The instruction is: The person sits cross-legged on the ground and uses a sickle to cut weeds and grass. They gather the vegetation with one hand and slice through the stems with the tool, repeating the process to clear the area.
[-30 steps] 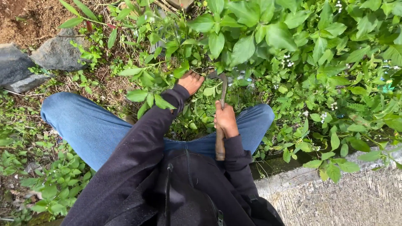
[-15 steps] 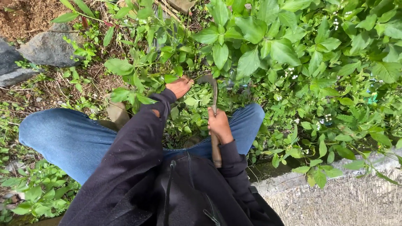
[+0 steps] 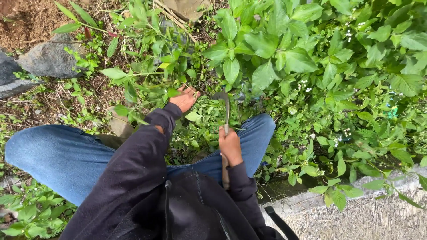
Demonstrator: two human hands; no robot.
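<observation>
My right hand [image 3: 230, 146] is clenched on a sickle [image 3: 224, 111]; my left hand [image 3: 184, 98] grasps weed stems [image 3: 151, 89] close beside the blade, so a slipping stroke could cut those fingers.

Green leaves [image 3: 271, 44] with tiny white flowers [image 3: 304, 84]; blue jeans [image 3: 58, 155]; black sleeves [image 3: 142, 169]; grey rocks [image 3: 49, 60]; brown soil [image 3: 26, 18]; dull grey sickle blade [image 3: 226, 109].

Single head cam, worn, looks steeply down over wearer's own torso and knees at ground just ahead. Close range: left hand [image 3: 184, 98] and right hand [image 3: 230, 146] sit mid-frame; weeds [image 3: 284, 58] fill top and right. No 2nd view, so no overlap.
</observation>
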